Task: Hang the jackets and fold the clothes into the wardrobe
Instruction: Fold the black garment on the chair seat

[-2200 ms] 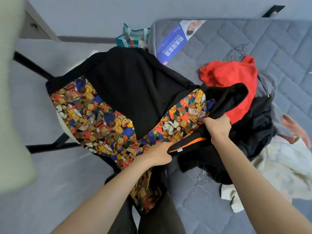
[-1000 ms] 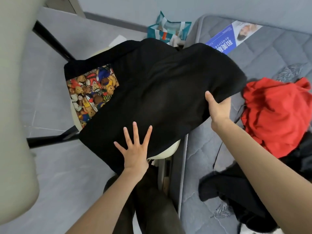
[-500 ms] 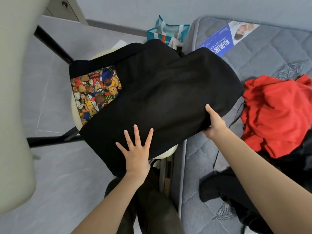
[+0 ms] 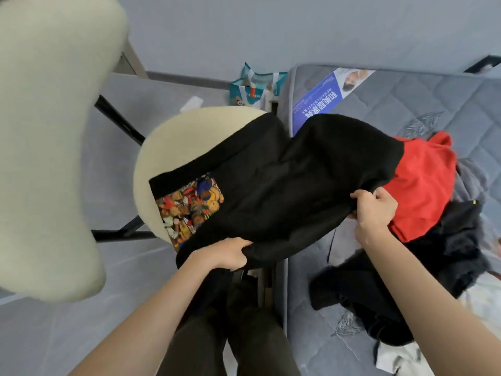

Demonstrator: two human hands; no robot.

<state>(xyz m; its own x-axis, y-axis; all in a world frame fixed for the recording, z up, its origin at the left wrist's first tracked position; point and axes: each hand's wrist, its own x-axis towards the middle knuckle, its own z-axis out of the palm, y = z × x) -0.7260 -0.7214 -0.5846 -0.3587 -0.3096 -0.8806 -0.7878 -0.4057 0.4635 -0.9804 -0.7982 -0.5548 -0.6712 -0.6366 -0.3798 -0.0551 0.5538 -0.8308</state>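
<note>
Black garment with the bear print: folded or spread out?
Folded over: black garment shows only a small bear-print patch; left hand and right hand grip its near edge.

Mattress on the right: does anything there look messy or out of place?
Yes. A red garment, dark clothes and a white garment lie crumpled in a loose heap on the mattress, none of them folded.

Both forearms (image 4: pixel 151 316) bare, no sleeves visible; legs in dark trousers (image 4: pixel 244 335).
</note>
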